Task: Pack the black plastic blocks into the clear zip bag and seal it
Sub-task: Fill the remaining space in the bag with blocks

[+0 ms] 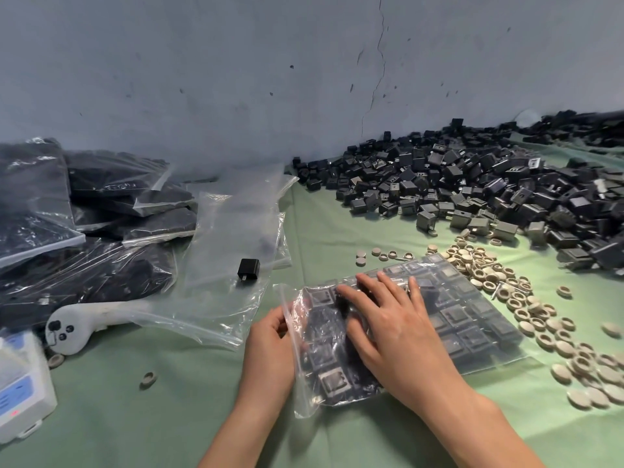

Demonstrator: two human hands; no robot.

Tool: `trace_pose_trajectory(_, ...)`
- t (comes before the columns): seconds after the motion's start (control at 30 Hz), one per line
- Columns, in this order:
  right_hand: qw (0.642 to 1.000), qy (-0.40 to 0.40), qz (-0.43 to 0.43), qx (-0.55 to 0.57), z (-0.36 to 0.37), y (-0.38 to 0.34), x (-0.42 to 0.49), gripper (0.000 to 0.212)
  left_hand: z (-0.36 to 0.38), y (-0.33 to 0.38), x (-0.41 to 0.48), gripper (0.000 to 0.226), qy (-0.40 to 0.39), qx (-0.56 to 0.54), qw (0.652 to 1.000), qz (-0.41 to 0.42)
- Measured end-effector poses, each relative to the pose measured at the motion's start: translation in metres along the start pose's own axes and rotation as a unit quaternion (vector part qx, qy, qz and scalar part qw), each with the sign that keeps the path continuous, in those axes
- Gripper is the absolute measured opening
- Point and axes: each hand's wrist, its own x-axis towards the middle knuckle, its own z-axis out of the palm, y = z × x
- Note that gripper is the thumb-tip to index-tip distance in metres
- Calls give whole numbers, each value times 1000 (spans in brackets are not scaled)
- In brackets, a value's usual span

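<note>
My right hand [388, 319] lies spread flat on the clear zip bag [486, 346] beneath it, holding its rows of black plastic blocks [454, 317] level, while my left hand [270, 352] pinches the zip edge [294, 336] alongside, which I judge needs pressing closed next.

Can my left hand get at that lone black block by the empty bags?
Probably yes: nothing stands between the left hand and the block. But that hand pinches the edge of the filled bag, and the block may lie inside an empty bag.
</note>
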Motion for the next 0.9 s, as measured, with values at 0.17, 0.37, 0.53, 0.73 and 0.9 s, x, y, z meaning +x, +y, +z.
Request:
trace_pose_trajectory(0.17,1000,7,-5,-5,2,0,1,56,0,4,-3,37,-29,-24,999,22)
trace_pose_trajectory(0.37,994,68,82,6,-4,4,1,55,-2,-1,6,22,79,-116,988,-56)
trace_pose_trajectory(0.53,993,48,106,10,-6,10,4,59,-3,-2,4,34,25,-84,995,-38)
trace_pose_trajectory(0.73,990,83,98,51,-6,13,2,52,-2,-5,4,24,68,-95,993,2)
trace_pose_trajectory(0.9,981,132,105,96,-9,21,5,45,-14,4,10,20,203,-88,974,48)
